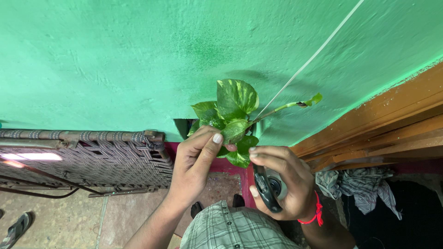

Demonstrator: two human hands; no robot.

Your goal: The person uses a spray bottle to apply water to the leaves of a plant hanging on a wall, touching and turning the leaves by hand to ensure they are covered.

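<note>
Sandal (16, 227) at the far lower left, lying on the reddish stone floor (74, 216). Beside it stands a woven cot frame (87, 159), tipped on its edge against the green plastered wall (115, 60), with a rusty metal rail along its top. Toward the middle, the left hand (194, 161) rises from below, its thumb and forefinger pinched narrowly on a leaf of the variegated vine plant (230, 115). This plant sits in the centre, against the wall, its green-and-yellow leaves clustered just above both hands; one thin stem runs up and to the right, ending in a small leaf. A pale string (314, 55) slants from the plant's stem toward the upper right corner. The right hand (281, 184), with a red thread at its wrist, is closed around dark-handled scissors (266, 189), its fingertips touching the lowest leaves. The blades cannot be made out. A checked shirt (230, 228) shows at the bottom edge. Farther right, a wooden door frame (383, 129) slopes down, with crumpled cloth (360, 184) lying below it.
</note>
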